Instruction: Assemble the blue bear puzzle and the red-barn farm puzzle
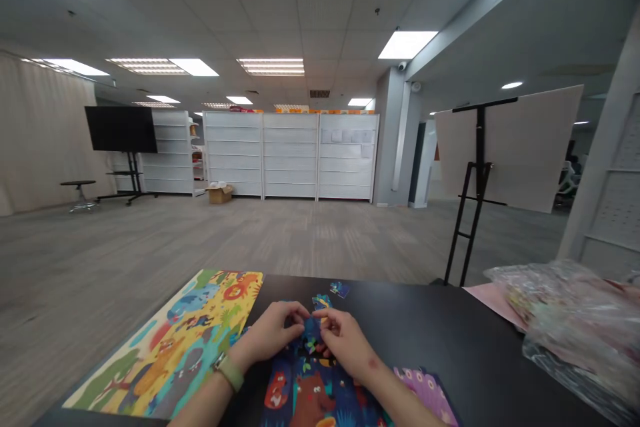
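One round stool (78, 183) and one black screen (121, 129) on a wheeled stand are noted at far left, beyond the counter (425, 327). On the counter's left side we find a yellow animal picture (195, 334), lying flat. Next comes the left hand (270, 330), a pale green wristband (233, 372) at its wrist; its grip is narrow, thumb and fingertips at the left edge of a blue puzzle piece (313, 329). White shelving (290, 154) stands behind, across the floor. We record the blue puzzle piece between both hands, just beyond a dark blue puzzle (315, 394) showing a brown bear. One loose piece (321, 301) lies just past the fingertips, another (340, 289) nearer the counter's far edge. The right hand (347, 344) also has a narrow grip, holding the blue puzzle piece's right edge. To its right we observe a purple puzzle section (423, 392), partly behind the forearm; then a white board (525, 147) on an easel, and crumpled clear plastic bags (585, 334) at far right.
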`<control>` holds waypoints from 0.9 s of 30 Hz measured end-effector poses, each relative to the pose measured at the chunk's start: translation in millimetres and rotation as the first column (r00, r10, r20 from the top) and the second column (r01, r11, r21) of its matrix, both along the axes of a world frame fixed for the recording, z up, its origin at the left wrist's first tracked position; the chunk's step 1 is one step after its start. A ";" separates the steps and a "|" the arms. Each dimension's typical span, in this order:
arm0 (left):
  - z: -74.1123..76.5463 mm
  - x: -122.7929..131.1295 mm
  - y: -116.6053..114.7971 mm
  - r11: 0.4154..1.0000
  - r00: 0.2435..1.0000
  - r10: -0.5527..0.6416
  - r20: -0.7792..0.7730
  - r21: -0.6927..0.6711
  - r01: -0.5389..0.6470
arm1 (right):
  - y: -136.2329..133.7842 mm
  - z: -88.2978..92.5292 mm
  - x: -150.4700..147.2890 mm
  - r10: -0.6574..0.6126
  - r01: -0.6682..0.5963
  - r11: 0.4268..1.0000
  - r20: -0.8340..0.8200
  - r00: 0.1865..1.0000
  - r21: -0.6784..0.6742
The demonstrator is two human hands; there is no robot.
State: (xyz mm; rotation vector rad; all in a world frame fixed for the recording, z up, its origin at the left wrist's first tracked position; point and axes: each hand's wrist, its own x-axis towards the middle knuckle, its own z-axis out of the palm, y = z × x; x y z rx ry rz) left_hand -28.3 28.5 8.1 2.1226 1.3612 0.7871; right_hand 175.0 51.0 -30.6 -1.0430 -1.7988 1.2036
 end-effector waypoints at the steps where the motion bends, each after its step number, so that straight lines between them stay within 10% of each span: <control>1: 1.7 -6.5 2.3 1.000 0.999 0.026 -0.020 -0.008 -0.026 | -1.6 2.6 1.0 -0.016 0.012 0.997 0.055 0.998 0.073; 5: 9.2 -55.7 9.2 0.973 0.965 0.223 -0.138 -0.030 -0.229 | -5.2 10.0 5.6 -0.113 0.026 0.943 0.243 0.963 0.333; 12: 3.4 -114.2 -0.8 0.867 0.871 0.293 -0.393 -0.274 -0.416 | -2.6 10.9 8.2 -0.222 0.104 0.936 0.337 0.915 0.335; 21: 11.5 -81.6 -1.9 0.932 0.965 0.169 -0.202 -0.285 -0.223 | 8.9 22.7 41.7 -0.502 0.265 0.854 0.573 0.648 0.448; 24: 14.1 -53.9 0.7 0.975 0.995 0.100 0.009 -0.201 -0.096 | 0.7 33.0 37.7 -0.522 0.247 0.802 0.437 0.733 0.544; 27: 7.6 -17.3 2.4 0.996 0.932 0.018 0.362 -0.092 0.016 | -13.6 39.0 22.2 -0.231 0.102 0.886 0.241 0.943 0.452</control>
